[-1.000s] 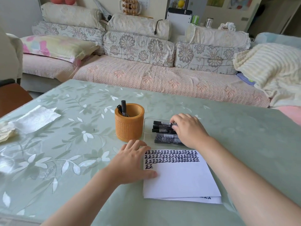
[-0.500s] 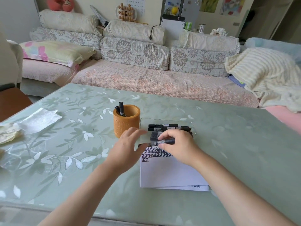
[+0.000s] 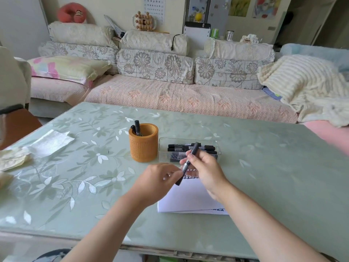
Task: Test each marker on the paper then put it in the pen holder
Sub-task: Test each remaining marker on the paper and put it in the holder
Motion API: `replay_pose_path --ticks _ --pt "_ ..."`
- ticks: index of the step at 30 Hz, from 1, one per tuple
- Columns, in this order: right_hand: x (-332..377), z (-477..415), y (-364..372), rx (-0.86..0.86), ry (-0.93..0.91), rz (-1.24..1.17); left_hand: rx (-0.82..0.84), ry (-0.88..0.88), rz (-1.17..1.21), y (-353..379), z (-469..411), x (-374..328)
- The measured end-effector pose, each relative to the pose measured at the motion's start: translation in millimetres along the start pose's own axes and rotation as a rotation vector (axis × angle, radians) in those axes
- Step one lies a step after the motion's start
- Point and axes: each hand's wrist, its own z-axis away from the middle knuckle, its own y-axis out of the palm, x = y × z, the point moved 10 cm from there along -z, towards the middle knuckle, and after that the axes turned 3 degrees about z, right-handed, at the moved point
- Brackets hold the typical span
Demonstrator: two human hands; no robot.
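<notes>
1. the right hand (image 3: 207, 172) pinches a black marker (image 3: 186, 165) mid-barrel, tilted above the paper (image 3: 188, 200).
2. the left hand (image 3: 155, 183) curls its fingers at the marker's lower end; blur hides whether they grip the cap.
3. the step looks like uncapping. next: pull the cap off, touch the tip to blank paper, then on to the pen holder (image 3: 143, 148).

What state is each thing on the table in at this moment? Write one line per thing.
Marker: tilted, lifted, cap unclear.
Right hand: grips the marker's middle.
Left hand: fingers curled at the marker's lower end, grip unclear.
Pen holder: upright, two markers standing inside.
Tray: several markers lying flat inside.
Paper: flat, marks along its top edge.
</notes>
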Motion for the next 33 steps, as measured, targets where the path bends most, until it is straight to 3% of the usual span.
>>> replay_pose_path --ticks 5,9,14,22,33 --pt "0.7 -6.5 -10.2 0.042 -0.144 0.499 -0.17 0.047 -0.044 -18.9 -4.9 3.5" --pt "-12.1 -4.5 -4.7 0.157 -0.156 0.772 -0.165 0.131 -0.107 -13.8 -7.2 -1.8" --pt "-17.9 -3.1 5.3 0.253 -0.206 0.881 -0.077 0.245 -0.244 5.0 -10.3 -7.3" --pt "-25.0 -7.2 11.1 0.332 -0.259 0.992 0.006 0.251 -0.331 11.9 -15.9 8.3" --pt "2.6 -4.1 22.7 0.178 -0.752 1.203 0.111 0.051 -0.187 10.9 -21.8 33.1"
